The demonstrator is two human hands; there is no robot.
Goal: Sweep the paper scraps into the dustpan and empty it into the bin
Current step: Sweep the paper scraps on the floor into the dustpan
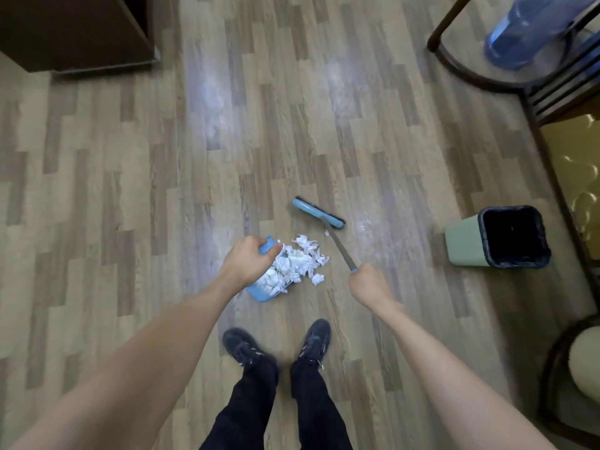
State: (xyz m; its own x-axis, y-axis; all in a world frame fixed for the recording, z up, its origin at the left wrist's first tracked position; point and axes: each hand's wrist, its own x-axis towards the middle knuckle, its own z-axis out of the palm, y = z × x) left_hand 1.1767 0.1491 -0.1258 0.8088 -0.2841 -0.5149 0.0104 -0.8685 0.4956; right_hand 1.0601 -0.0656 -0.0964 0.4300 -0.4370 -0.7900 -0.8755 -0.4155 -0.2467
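Observation:
A blue dustpan (259, 292) lies on the wood-pattern floor just ahead of my shoes. My left hand (248, 261) grips its handle. White paper scraps (297, 264) are heaped in the pan and spill over its right edge onto the floor; one small scrap (327, 233) lies by the broom stick. My right hand (368, 284) is closed on the end of the broom's stick. The blue broom head (316, 213) rests on the floor beyond the pile, apart from it. A pale green bin (500, 237) with a black liner stands open at the right.
A dark wooden cabinet (74, 30) stands at the top left. At the right edge are a table (571, 164), dark chair frames (480, 76) and a round stool (584, 362). A blue water jug (526, 30) sits at the top right. My shoes (276, 347) are near the pan.

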